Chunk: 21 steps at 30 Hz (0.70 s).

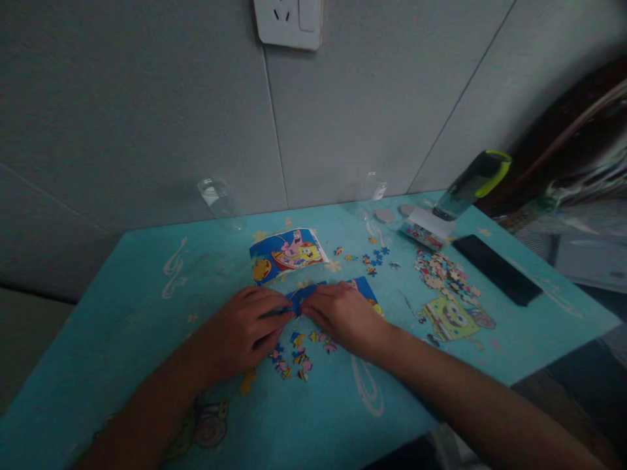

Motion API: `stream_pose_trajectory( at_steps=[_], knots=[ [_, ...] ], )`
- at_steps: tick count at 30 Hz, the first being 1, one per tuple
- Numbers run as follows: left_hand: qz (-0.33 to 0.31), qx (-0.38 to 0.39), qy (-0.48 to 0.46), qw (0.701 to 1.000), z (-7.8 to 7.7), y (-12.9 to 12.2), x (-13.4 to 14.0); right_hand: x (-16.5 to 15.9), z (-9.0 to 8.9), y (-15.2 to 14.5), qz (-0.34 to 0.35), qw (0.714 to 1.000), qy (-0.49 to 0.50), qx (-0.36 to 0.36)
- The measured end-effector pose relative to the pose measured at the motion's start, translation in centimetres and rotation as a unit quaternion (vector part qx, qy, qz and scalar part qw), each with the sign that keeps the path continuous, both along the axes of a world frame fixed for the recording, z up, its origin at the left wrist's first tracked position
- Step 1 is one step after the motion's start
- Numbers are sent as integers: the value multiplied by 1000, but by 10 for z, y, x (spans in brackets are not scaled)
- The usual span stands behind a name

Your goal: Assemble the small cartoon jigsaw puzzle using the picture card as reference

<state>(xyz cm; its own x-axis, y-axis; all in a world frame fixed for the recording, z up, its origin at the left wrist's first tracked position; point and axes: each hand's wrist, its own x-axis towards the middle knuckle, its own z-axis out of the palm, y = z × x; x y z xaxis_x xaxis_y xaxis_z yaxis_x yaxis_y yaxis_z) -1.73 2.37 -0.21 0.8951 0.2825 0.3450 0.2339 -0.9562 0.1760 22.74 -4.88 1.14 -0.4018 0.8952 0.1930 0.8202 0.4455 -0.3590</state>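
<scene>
A partly assembled blue jigsaw puzzle (363,287) lies on the table, its middle hidden under my hands. My left hand (257,320) is closed, thumb and fingertips pinching at the left end of a blue puzzle piece (296,300). From the other side, my right hand (343,316) bends over the puzzle with its fingertips pressed together on the blue pieces. The two hands' fingertips almost meet. Just behind lies a picture sheet (289,253) with cartoon figures in a boat. Loose puzzle pieces (301,356) are scattered in front of the hands.
More loose pieces (375,260) lie behind my right hand, and a larger pile of pieces (445,277) is at the right. Near it are a black phone (497,269), a small box (426,228) and a bottle (467,186). Two clear containers (220,201) stand by the wall.
</scene>
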Motion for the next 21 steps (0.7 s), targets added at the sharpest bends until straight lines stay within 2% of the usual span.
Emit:
stream_pose_trajectory(
  at_steps=[7,12,17,21],
  knots=[
    [-6,-1,-1,1000,1,1,1,1,4,3,8,999,32,-6],
    [-12,5,1,1000,-2,1,0,26,8,15,-67,995,78,-10],
    [-8,19,-1,1000,-4,0,0,53,3,29,-164,986,12,39],
    [-5,27,-3,1000,-1,-1,2,56,1,34,-162,986,-24,45]
  ],
)
